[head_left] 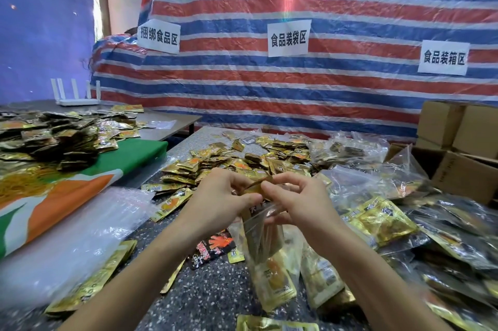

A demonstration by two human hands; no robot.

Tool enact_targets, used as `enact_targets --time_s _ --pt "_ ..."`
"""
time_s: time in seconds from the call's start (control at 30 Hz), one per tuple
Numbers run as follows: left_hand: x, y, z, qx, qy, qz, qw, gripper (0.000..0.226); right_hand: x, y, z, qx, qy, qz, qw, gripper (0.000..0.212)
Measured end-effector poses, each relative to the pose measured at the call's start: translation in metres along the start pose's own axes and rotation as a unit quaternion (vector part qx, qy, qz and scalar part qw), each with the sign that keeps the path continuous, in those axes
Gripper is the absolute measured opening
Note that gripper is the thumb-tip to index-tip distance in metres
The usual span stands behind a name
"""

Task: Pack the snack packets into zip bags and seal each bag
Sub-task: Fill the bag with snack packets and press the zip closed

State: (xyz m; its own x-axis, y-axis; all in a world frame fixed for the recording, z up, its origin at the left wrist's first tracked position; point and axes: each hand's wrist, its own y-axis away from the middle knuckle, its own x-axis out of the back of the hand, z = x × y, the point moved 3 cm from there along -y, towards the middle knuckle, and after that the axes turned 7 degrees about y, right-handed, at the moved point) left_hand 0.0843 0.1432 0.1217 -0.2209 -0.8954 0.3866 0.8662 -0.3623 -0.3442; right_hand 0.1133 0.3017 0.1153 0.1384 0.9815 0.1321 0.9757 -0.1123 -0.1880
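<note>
**Packet held at the mouth of a zip bag**

Both hands meet above the middle of the bench [215, 301]. The left hand [221, 195] and right hand [293, 201] each pinch a gold packet [254, 187] between thumb and fingers, fingertips almost touching. The packet sits just above the open top of a clear zip bag [265, 247], which hangs below the hands and reaches down to the bench. Gold packets already show through the bag's lower part. Which hand holds the bag's mouth cannot be told.

Behind the hands lies a heap of loose packets [242, 160]. To the right, filled bags [382, 222] lie stacked, with cardboard boxes [458, 131] beyond them. A red-and-black packet [214, 247] lies just left of the zip bag. Further left are crumpled clear plastic [67, 239] and a green and orange cloth [67, 195]. A striped tarp [296, 93] hangs behind, bearing three paper signs
</note>
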Motion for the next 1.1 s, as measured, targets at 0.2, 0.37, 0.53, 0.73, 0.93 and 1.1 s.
enact_targets --time_s 0.2,0.37,0.53,0.73,0.93,1.1 --pt "0.0 0.0 -0.001 -0.03 0.005 0.087 0.996 0.009 0.006 0.0 0.004 0.013 -0.019 0.034 0.999 0.005" --pt "-0.005 0.005 -0.01 -0.01 0.037 0.055 0.998 0.009 0.007 0.002 0.008 0.024 -0.031 0.038 0.998 0.008" --pt "-0.003 0.004 -0.015 0.071 -0.027 -0.07 0.995 0.021 0.008 0.003 0.01 0.011 -0.033 0.039 0.999 0.01" --pt "0.008 0.006 -0.011 -0.023 0.055 0.071 0.996 0.009 0.011 0.001 0.001 -0.004 -0.053 0.036 0.998 0.01" --pt "0.007 0.022 -0.019 0.052 0.051 0.047 0.996 0.058 0.016 0.004 -0.008 0.002 -0.07 0.053 0.996 0.009" --pt "0.026 0.014 -0.006 -0.01 0.084 0.095 0.992 0.015 0.024 0.003 -0.008 0.018 0.067 0.082 0.994 0.004"
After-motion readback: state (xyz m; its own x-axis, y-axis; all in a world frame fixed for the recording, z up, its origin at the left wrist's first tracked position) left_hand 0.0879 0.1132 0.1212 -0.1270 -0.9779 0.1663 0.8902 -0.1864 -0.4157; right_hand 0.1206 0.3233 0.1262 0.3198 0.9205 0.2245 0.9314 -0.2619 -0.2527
